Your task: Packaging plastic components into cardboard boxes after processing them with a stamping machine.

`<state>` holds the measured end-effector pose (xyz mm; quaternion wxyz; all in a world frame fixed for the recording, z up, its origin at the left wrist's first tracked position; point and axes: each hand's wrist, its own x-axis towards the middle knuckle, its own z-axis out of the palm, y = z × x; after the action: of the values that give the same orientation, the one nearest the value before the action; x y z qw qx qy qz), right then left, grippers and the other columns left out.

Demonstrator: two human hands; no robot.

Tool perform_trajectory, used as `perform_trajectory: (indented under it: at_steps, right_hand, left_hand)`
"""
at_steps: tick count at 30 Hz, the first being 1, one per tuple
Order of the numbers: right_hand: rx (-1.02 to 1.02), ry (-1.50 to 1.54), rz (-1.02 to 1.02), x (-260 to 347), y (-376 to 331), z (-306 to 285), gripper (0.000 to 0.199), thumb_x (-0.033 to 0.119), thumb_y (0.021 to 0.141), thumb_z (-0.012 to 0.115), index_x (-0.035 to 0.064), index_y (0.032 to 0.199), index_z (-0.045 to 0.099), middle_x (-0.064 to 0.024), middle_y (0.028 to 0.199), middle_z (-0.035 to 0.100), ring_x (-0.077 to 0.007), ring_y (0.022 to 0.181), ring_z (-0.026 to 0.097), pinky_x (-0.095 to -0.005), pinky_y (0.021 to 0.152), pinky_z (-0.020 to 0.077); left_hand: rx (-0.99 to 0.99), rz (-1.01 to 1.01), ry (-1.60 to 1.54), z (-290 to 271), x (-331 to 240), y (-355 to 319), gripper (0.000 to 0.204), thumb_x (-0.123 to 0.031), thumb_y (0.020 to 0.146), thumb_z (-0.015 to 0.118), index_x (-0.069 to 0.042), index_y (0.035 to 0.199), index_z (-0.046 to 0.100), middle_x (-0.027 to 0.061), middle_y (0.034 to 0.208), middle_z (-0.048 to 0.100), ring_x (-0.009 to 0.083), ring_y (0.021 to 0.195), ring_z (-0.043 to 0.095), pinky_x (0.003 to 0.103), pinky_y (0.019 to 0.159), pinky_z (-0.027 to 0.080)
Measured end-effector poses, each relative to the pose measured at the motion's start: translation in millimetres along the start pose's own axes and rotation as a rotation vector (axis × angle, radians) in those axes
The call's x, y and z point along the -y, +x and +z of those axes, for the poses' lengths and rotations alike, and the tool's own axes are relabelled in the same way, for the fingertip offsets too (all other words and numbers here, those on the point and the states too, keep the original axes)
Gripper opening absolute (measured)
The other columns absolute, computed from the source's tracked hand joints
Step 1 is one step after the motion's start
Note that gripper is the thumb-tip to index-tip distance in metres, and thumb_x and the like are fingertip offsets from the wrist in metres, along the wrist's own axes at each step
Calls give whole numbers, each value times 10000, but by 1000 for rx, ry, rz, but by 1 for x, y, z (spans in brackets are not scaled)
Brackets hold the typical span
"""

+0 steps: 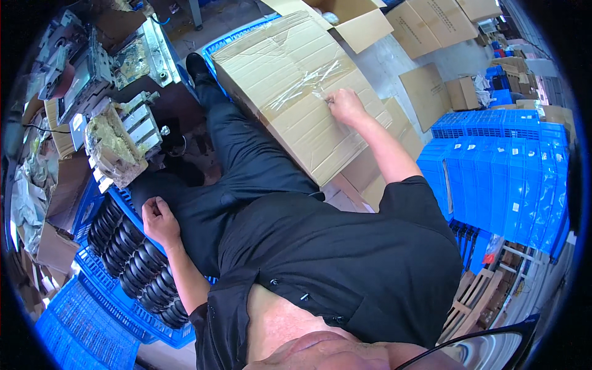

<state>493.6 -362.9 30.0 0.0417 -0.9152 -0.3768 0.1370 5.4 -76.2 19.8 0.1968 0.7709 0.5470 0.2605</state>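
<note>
A large closed cardboard box lies ahead of me beside my leg, with wrinkled clear packing tape across its top seam. My right hand is closed on the box top, its fingertips pinching the loose end of that tape. At the left, my left hand hovers by my thigh with its fingers loosely curled in, and I see nothing in it. Nearest to it is a blue crate filled with several rows of black ring-shaped parts.
A greasy metal machine fixture stands front left. Stacked blue crates rise at the right, above a wooden pallet. An open carton and flattened cardboard lie beyond the box. A carton of plastic bags sits far left.
</note>
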Motion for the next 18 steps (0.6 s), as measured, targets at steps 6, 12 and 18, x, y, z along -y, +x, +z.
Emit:
perform_trajectory:
  at_steps: [6,12,18]
  right_hand:
    - [19,52,22,-11,-19,3,317,82,838,635,74,1102,811,-236,1021,755,-417,982,734,-500,934,579]
    - [5,52,30,-24,-50,3,305,63,871,624,104,1105,815,-252,988,747,-438,956,733,-515,915,584]
    - [34,39,61,-35,-90,-1,303,82,878,637,84,1134,799,-226,1029,758,-423,973,733,-497,925,587]
  left_hand:
    - [-56,57,-28,4,9,-2,177,-198,967,717,-24,998,728,98,819,714,220,706,668,346,688,542]
    - [-8,27,4,4,7,0,191,-211,965,719,-25,1008,731,101,837,727,231,722,680,360,701,549]
    - [-10,76,30,4,14,-2,180,-206,967,713,-34,1017,738,93,850,734,227,734,687,362,715,554]
